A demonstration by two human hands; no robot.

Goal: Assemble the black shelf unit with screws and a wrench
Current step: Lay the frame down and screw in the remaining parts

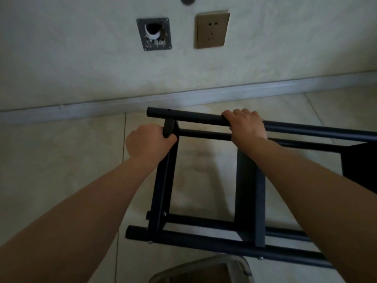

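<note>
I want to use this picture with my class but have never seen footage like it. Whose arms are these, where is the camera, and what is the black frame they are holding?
There is no machine here: the arms belong to a person wearing a wide-angle camera on the head, so you look forward and down as they do. This is the only view. The left hand has its grip curled round a flat crossbar at the end of a black shelf frame. The right hand is wrapped over the frame's upper round tube. The frame lies on its side over a tiled floor, near a wall with a socket and an open wall box. Small screws show at the lower joints. No wrench is in sight.
</note>
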